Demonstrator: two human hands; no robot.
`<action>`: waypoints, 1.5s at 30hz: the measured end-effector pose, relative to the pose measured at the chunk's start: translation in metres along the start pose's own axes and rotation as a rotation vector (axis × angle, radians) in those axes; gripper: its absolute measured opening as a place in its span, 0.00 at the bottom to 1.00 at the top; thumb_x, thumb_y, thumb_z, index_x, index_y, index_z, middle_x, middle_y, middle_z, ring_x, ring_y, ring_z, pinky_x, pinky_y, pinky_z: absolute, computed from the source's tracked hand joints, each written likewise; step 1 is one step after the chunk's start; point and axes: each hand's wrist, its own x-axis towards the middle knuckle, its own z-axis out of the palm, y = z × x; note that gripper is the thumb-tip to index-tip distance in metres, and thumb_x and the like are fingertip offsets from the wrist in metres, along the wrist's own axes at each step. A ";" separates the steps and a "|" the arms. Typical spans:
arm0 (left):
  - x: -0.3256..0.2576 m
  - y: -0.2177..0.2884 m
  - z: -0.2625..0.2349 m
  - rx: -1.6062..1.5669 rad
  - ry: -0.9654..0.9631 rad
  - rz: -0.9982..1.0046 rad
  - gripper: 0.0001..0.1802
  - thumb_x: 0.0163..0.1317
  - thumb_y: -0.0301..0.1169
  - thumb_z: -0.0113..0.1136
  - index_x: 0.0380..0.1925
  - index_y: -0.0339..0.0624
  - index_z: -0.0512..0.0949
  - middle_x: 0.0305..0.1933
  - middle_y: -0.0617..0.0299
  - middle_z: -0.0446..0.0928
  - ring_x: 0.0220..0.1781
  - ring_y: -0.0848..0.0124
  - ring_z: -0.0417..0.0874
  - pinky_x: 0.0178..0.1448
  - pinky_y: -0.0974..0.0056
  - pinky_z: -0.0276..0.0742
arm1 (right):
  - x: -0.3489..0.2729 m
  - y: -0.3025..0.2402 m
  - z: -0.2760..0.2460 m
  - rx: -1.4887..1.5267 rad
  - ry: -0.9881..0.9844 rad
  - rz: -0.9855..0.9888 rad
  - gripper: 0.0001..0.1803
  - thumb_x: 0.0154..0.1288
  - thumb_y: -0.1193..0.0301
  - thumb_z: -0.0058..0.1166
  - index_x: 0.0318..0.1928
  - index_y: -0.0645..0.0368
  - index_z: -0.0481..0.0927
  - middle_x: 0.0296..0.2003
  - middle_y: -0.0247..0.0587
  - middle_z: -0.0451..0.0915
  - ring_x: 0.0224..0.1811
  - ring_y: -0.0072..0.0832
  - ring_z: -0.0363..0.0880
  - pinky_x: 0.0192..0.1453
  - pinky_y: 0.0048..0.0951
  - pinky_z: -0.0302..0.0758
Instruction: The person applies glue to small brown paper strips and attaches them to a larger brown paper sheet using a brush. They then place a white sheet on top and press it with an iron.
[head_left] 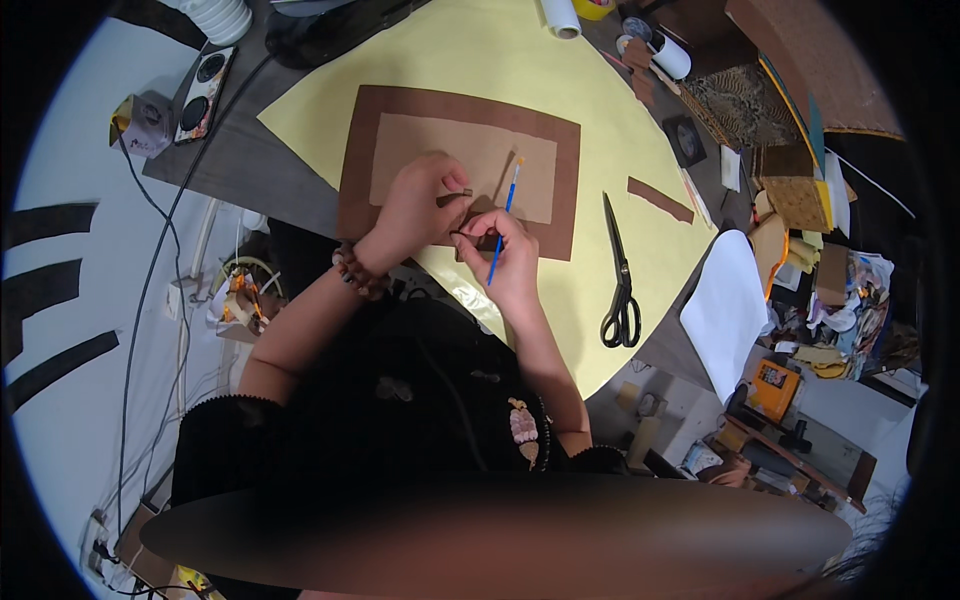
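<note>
A flat brown rectangle point(556, 150) with a tan centre panel point(420, 140) lies on a pale yellow sheet. Over its near edge my two hands come close together. My left hand point(425, 200) is closed, with a small dark brown piece point(463, 193) pinched at its fingertips. A slim blue paintbrush point(497, 255) is held in my right hand point(512, 258), its orange bristles pointing up over the tan panel. The right thumb and forefinger also pinch at something dark, mostly hidden by the fingers. Black-handled scissors point(622, 290) lie to the right of the rectangle.
The yellow sheet point(600, 110) covers much of the grey table point(235, 165). A loose brown strip point(660, 199) lies at right, beside a white sheet point(728, 305) hanging over the table's edge. A phone point(205, 95) and a dark cable lie at left; boxes and clutter fill the right.
</note>
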 end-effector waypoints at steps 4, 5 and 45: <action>0.002 -0.001 0.004 0.077 -0.001 -0.020 0.14 0.47 0.24 0.74 0.27 0.37 0.74 0.28 0.56 0.74 0.32 0.58 0.78 0.36 0.56 0.74 | 0.000 -0.001 -0.001 -0.027 -0.002 -0.012 0.14 0.53 0.81 0.71 0.31 0.63 0.74 0.28 0.41 0.78 0.28 0.30 0.80 0.35 0.29 0.79; 0.002 0.000 0.004 0.092 -0.008 -0.024 0.14 0.48 0.25 0.74 0.28 0.38 0.74 0.28 0.57 0.75 0.32 0.59 0.78 0.36 0.58 0.75 | 0.001 -0.001 -0.001 -0.040 0.003 -0.034 0.14 0.53 0.81 0.71 0.31 0.63 0.74 0.27 0.41 0.78 0.28 0.31 0.80 0.35 0.29 0.79; -0.013 -0.001 -0.005 0.258 -0.119 0.159 0.12 0.53 0.31 0.71 0.34 0.49 0.77 0.40 0.63 0.76 0.50 0.56 0.75 0.53 0.52 0.70 | 0.001 -0.008 -0.005 -0.031 -0.039 0.033 0.12 0.59 0.81 0.69 0.33 0.65 0.75 0.31 0.39 0.83 0.31 0.22 0.86 0.37 0.24 0.82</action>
